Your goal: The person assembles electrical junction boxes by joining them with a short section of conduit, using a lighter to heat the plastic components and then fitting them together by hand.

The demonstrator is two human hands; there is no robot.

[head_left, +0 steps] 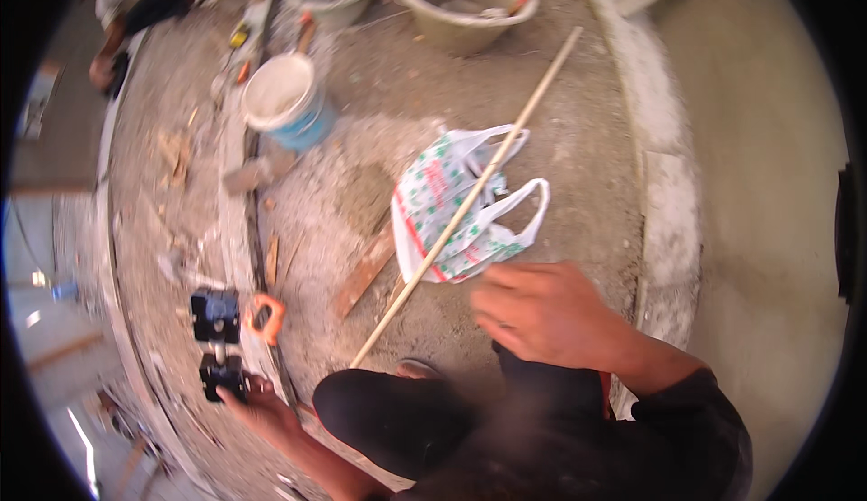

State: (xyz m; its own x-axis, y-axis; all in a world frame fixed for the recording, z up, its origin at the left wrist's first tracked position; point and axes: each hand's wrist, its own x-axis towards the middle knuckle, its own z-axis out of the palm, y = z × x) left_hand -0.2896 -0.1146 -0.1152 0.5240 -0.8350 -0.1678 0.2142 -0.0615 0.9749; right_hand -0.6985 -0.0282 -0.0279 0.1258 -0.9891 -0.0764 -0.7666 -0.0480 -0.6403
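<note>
My left hand grips a black device made of two dark blocks joined by a short pale link. Its fingers and thumb close around the lower block. An orange looped handle lies beside the device; what it belongs to is hard to make out. Over my right thigh, my right hand is closed, its fingers curled in; anything inside is hidden. Just beyond it lies a white plastic bag with green and red print. A long thin wooden stick runs diagonally across the bag.
A blue-and-white bucket stands at the far left, with two basins behind it. Wood scraps lie on the dirt. A concrete curb borders the right. Another person is at the upper left.
</note>
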